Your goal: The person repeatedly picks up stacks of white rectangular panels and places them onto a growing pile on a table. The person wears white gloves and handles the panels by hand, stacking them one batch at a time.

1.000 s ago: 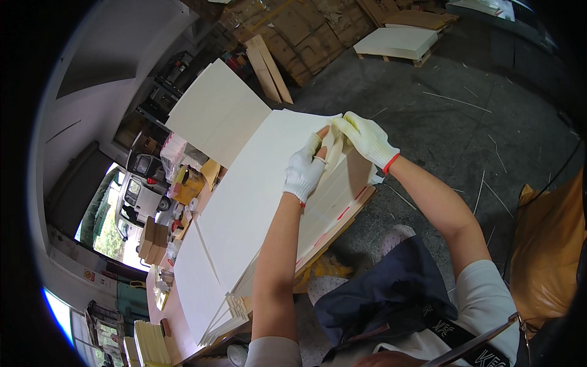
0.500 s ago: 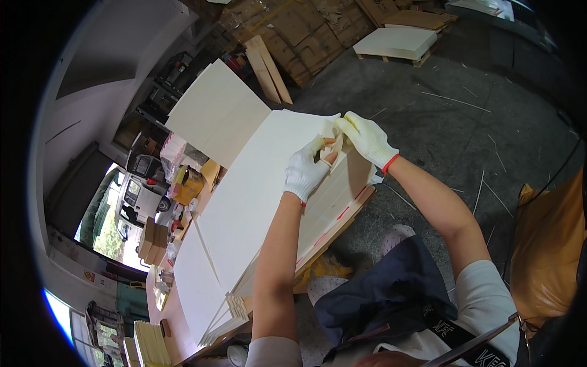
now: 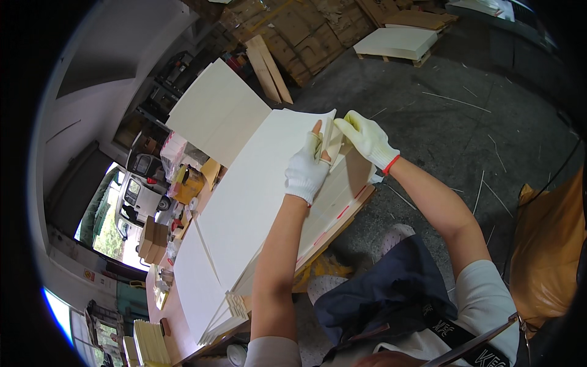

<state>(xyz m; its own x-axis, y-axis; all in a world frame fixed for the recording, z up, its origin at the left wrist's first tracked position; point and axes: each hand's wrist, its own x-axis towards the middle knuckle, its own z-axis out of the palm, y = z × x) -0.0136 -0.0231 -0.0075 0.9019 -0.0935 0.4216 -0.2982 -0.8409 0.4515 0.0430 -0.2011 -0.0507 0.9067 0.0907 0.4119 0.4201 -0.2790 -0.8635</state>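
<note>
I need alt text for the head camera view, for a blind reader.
A person's white-gloved left hand and right hand are at the edge of stacked large white sheets. Beyond, another white stack sits on a pallet; thin strips litter the grey floor.

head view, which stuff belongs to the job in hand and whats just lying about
In hand:
- left hand, at the sheet edges
- right hand, at the corner
- white sheet stack

Apparently just lying about:
- thin floor strips
- brown boards
- orange-brown plastic
</note>
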